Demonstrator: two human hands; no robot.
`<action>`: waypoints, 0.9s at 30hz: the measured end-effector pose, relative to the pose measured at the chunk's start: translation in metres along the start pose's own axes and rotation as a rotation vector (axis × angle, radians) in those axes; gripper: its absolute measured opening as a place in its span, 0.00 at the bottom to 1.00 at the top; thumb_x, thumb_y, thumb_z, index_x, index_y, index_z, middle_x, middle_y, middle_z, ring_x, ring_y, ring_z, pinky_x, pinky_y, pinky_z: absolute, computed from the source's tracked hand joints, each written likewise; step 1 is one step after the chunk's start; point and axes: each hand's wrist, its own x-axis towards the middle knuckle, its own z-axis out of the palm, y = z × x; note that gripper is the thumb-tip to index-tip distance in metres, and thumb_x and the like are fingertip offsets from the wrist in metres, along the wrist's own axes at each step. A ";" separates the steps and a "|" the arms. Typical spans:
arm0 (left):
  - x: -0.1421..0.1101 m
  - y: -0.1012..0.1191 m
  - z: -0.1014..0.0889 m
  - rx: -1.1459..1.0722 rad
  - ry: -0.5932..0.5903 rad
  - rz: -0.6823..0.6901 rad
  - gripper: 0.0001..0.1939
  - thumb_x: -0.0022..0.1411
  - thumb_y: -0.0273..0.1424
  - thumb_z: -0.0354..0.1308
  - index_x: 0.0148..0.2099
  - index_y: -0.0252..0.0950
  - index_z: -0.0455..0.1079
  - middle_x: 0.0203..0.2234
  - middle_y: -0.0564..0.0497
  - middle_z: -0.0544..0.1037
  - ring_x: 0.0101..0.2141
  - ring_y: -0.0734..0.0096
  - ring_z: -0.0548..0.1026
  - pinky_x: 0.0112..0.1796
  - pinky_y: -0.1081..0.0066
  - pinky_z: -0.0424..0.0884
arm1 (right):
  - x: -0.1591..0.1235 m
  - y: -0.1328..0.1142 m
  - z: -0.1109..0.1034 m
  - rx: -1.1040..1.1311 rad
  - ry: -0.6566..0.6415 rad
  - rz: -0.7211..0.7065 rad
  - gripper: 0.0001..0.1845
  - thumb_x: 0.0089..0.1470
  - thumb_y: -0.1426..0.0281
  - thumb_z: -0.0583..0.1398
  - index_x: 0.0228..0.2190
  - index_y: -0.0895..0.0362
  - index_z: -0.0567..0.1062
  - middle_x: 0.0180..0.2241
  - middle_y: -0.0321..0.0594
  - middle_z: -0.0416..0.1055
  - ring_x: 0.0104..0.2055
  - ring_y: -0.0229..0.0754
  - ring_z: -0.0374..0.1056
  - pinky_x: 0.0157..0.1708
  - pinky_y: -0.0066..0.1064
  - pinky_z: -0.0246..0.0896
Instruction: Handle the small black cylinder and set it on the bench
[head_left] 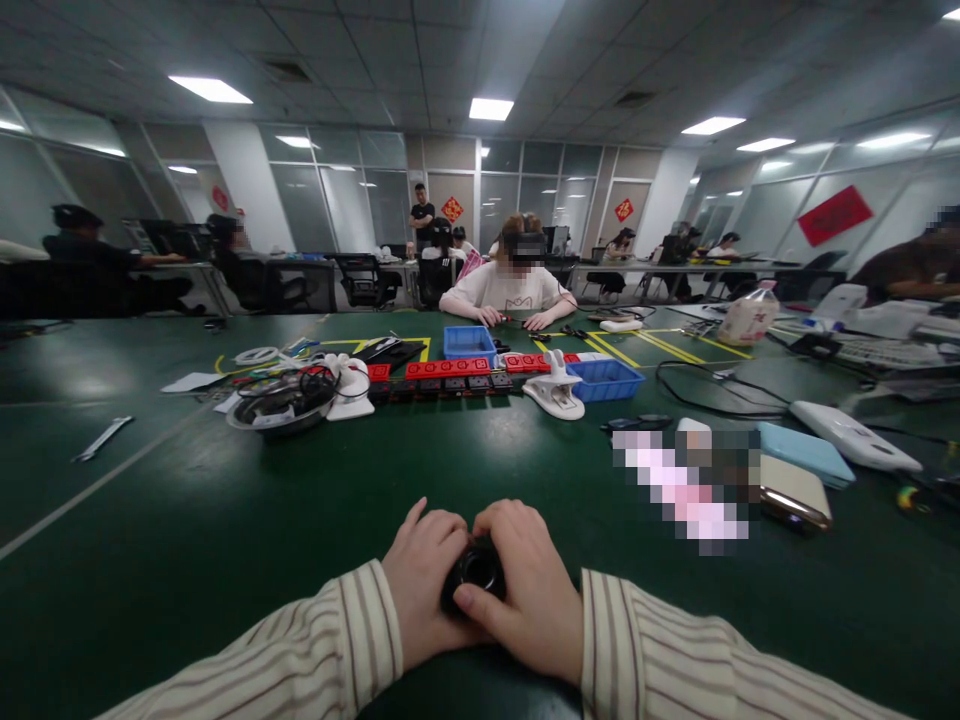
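A round, glossy black object with a ring-like top [480,568] is held low at the front of the green table [360,480]. My left hand [424,575] wraps its left side, with the index finger raised a little. Around the right side curls my right hand [529,580], its thumb pressed across the front edge. Both palms hide most of the object, so its exact kind does not show. Each wrist comes out of a striped cream sleeve.
Ahead lie red and black power strips [446,370], blue bins [606,380], a white clip stand [556,388] and a metal bowl of cables [281,405]. To the right are a gold-edged case [795,490] and a light blue box [806,455]. A person [517,280] sits opposite.
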 end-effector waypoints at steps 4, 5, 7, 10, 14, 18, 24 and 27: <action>0.004 -0.004 -0.002 -0.047 -0.062 0.015 0.23 0.37 0.37 0.62 0.40 0.38 0.66 0.35 0.50 0.70 0.39 0.58 0.69 0.53 0.45 0.46 | 0.002 0.000 -0.002 -0.022 -0.096 0.002 0.12 0.48 0.61 0.56 0.31 0.58 0.67 0.31 0.40 0.62 0.35 0.44 0.56 0.37 0.38 0.53; 0.006 -0.006 -0.002 -0.061 -0.075 0.027 0.24 0.37 0.36 0.62 0.40 0.39 0.66 0.35 0.50 0.70 0.39 0.58 0.68 0.53 0.45 0.46 | 0.003 0.000 -0.004 0.000 -0.105 -0.022 0.10 0.47 0.65 0.55 0.32 0.57 0.68 0.32 0.40 0.62 0.36 0.44 0.56 0.37 0.38 0.53; 0.008 -0.012 -0.003 -0.099 -0.110 0.069 0.22 0.37 0.34 0.63 0.39 0.40 0.68 0.37 0.50 0.69 0.40 0.58 0.67 0.52 0.47 0.51 | 0.004 -0.001 -0.007 0.057 -0.111 -0.094 0.13 0.43 0.71 0.53 0.34 0.57 0.70 0.33 0.41 0.62 0.37 0.44 0.57 0.38 0.38 0.53; 0.011 -0.020 -0.002 -0.138 -0.154 0.117 0.17 0.38 0.37 0.65 0.34 0.40 0.70 0.37 0.51 0.68 0.40 0.59 0.66 0.48 0.54 0.59 | 0.004 0.000 -0.010 0.123 -0.114 -0.237 0.18 0.38 0.74 0.50 0.33 0.57 0.71 0.35 0.41 0.65 0.38 0.43 0.58 0.38 0.38 0.53; 0.012 -0.024 0.001 -0.150 -0.140 0.145 0.21 0.40 0.45 0.64 0.37 0.40 0.71 0.38 0.50 0.67 0.41 0.57 0.66 0.47 0.53 0.59 | 0.003 0.002 -0.008 0.149 -0.117 -0.387 0.14 0.38 0.74 0.49 0.27 0.55 0.71 0.32 0.35 0.70 0.39 0.41 0.60 0.48 0.42 0.46; 0.010 -0.022 0.002 -0.153 -0.124 0.141 0.27 0.40 0.49 0.62 0.42 0.41 0.69 0.38 0.49 0.68 0.40 0.57 0.67 0.49 0.49 0.56 | 0.000 0.002 -0.006 0.172 -0.081 -0.426 0.15 0.41 0.74 0.48 0.30 0.53 0.70 0.33 0.33 0.71 0.42 0.41 0.61 0.54 0.44 0.37; 0.003 -0.014 0.002 -0.090 -0.022 0.051 0.44 0.33 0.53 0.62 0.50 0.33 0.61 0.43 0.43 0.67 0.46 0.51 0.64 0.52 0.43 0.47 | -0.003 0.000 -0.007 0.188 -0.019 -0.200 0.17 0.50 0.66 0.51 0.42 0.57 0.65 0.42 0.43 0.64 0.45 0.44 0.57 0.50 0.43 0.46; -0.001 -0.005 0.003 -0.026 0.034 -0.022 0.43 0.27 0.54 0.65 0.43 0.33 0.64 0.38 0.45 0.67 0.42 0.52 0.66 0.52 0.42 0.46 | -0.002 0.003 -0.003 0.179 0.027 -0.064 0.17 0.52 0.58 0.50 0.38 0.59 0.64 0.37 0.43 0.62 0.40 0.45 0.57 0.42 0.40 0.52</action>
